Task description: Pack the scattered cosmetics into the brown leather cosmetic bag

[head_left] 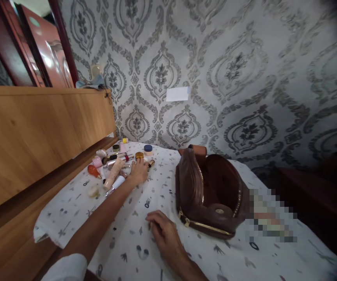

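My left hand [139, 171] reaches over the right side of a group of cosmetics, its fingers bent down beside a gold-lidded jar [139, 155]; what they hold, if anything, is hidden. Around it lie a beige tube [114, 173], a white tube [115, 185], an orange bulb-shaped item [93, 171] and a small dark and gold item [151, 164]. A blue-lidded jar [148, 150] stands behind. My right hand [165, 234] rests on the patterned cloth with loosely curled fingers, left of a brown leather bag [212, 195] whose zipped top gapes.
The white patterned cloth [133, 249] covers the surface. A wooden panel [48, 136] borders it on the left, and a papered wall [215, 78] rises behind. Right of the bag lies a pixelated, unreadable item [270, 216]. Something dark red [317, 199] stands at the far right.
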Demonstrator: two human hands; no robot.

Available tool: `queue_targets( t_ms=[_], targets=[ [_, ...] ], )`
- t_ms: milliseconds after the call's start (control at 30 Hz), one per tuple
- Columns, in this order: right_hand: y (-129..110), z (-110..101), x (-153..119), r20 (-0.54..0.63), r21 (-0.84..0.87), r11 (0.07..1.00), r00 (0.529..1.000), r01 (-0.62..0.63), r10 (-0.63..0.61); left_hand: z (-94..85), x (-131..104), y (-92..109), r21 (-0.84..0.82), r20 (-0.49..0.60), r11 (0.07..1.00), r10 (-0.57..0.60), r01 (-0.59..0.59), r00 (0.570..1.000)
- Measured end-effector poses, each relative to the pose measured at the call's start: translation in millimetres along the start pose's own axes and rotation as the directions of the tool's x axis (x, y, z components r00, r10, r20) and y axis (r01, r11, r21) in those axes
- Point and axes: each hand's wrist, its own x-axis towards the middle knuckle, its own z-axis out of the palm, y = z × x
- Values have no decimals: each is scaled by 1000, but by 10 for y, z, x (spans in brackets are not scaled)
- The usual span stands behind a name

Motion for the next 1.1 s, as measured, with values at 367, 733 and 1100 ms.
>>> queue_targets(
  t_ms=[367,733,1100],
  targets=[
    [-2,2,16,-5,0,1000,1000,23,-23,78,-42,58,0,-61,999,43,-43,997],
    [-67,-27,30,14,0,1000,1000,-3,3,125,-37,78,6,-53,990,138,-138,989],
    [-26,-13,6,19,-15,1000,1000,14,-14,-29,-95,403,-30,-25,928,371,-372,928]
  ],
)
